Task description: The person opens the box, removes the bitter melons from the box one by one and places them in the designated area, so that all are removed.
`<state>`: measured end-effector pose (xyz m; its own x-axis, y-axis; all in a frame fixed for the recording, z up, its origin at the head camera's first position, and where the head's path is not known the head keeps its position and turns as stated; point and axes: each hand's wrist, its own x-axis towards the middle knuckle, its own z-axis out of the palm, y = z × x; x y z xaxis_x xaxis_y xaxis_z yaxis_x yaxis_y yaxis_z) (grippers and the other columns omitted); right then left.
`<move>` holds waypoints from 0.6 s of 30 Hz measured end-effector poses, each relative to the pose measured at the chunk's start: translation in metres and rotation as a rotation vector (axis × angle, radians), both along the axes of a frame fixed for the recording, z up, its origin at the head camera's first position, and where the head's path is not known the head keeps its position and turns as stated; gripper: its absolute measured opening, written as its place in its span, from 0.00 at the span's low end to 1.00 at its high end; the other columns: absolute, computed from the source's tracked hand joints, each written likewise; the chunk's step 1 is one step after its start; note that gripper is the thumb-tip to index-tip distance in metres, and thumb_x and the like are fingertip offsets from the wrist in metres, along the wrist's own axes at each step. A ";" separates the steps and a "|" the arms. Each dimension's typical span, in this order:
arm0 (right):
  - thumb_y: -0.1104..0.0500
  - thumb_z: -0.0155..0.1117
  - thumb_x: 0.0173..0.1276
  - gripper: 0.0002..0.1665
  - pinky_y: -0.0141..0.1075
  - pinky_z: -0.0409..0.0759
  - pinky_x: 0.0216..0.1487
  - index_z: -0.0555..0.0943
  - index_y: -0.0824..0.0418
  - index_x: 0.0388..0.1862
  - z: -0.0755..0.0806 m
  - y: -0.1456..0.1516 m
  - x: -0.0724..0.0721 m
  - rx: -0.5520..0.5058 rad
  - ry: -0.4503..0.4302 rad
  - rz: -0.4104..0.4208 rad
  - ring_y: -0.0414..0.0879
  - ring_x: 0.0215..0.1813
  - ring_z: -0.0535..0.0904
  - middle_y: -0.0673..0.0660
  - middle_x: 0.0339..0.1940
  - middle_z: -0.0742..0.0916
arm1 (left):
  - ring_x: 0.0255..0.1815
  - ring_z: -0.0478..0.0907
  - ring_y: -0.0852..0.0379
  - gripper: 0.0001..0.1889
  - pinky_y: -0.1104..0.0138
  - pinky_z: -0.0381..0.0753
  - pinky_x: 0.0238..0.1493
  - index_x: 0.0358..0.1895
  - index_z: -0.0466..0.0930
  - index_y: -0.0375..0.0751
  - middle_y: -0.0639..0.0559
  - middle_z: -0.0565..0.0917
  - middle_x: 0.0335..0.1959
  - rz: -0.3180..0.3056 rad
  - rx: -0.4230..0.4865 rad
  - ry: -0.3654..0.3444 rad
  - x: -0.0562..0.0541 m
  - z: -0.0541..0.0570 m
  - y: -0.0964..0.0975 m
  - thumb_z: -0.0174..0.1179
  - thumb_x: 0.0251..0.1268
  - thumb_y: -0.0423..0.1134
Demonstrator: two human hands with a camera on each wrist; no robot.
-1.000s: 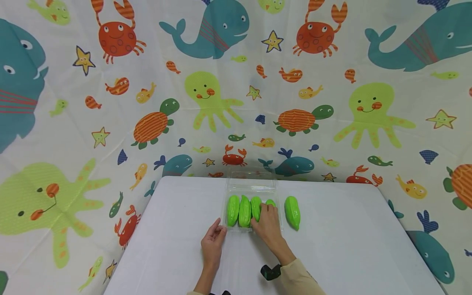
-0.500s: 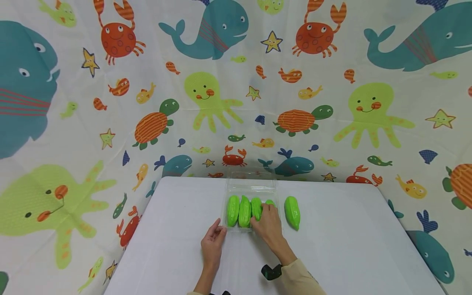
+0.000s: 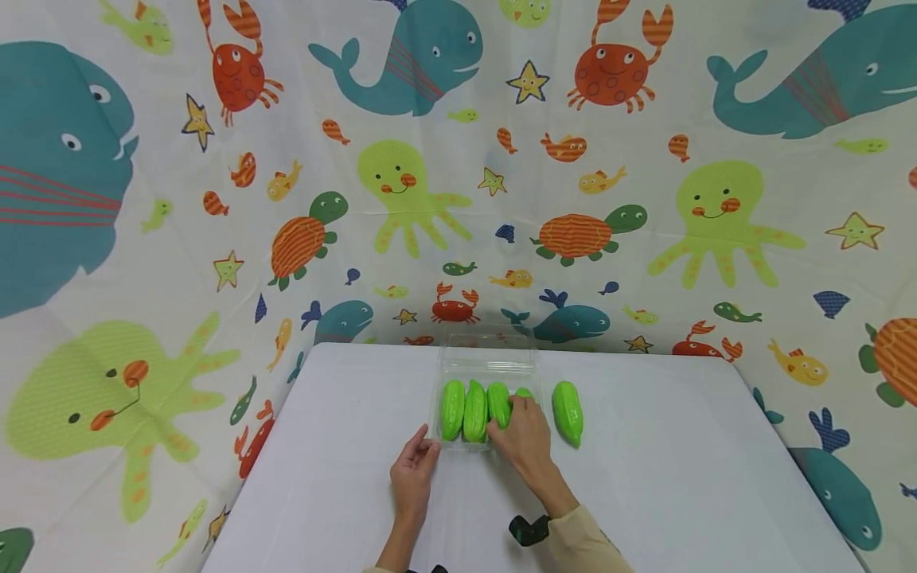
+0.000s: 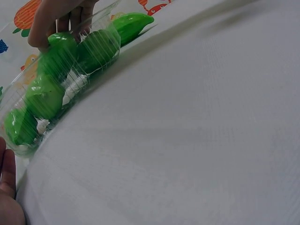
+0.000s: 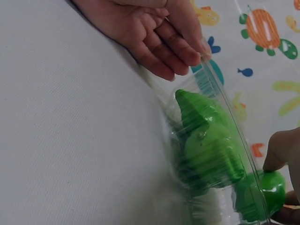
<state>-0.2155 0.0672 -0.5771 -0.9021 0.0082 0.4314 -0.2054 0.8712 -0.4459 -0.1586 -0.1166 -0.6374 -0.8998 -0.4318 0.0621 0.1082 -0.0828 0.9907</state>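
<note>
The right hand (image 3: 521, 434) has its thumb and fingertips closed around a green vegetable, pinching it from the sides; this held vegetable (image 3: 499, 402) lies directly between these fingers, inside the clear plastic box (image 3: 462, 446). The step in hand seems to be settling this piece in its row (though one moment alone cannot prove whether it goes in or comes out). Just left of the pinching fingers lie two more pieces, the inner vegetable (image 3: 475, 411) and the outer vegetable (image 3: 453, 410), side by side. Just beyond the fingers, to the right, a partly covered vegetable (image 3: 524, 392) shows only its far end, so how it lies under the hand I cannot tell well. Further right of the fingers, outside the box, the loose vegetable (image 3: 568, 414) rests on the table (image 3: 673, 461).

The left hand (image 3: 414, 473) has its fingers relaxed and slightly apart at the near left corner of the box; in the right wrist view the thumb appears to touch the rim. The lid (image 3: 489, 342) is open, away from both hands.

The next move, I judge, calls for a small and gentle one: the right fingers should part without pushing the neighbours, while the left hand steadies the light box.
</note>
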 end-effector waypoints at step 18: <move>0.58 0.74 0.51 0.26 0.41 0.81 0.33 0.82 0.71 0.47 -0.004 0.003 0.004 -0.104 0.071 0.028 0.50 0.36 0.80 0.66 0.43 0.84 | 0.43 0.82 0.62 0.22 0.81 0.80 0.44 0.62 0.79 0.33 0.58 0.82 0.36 0.000 0.004 0.001 0.001 0.000 0.000 0.64 0.65 0.27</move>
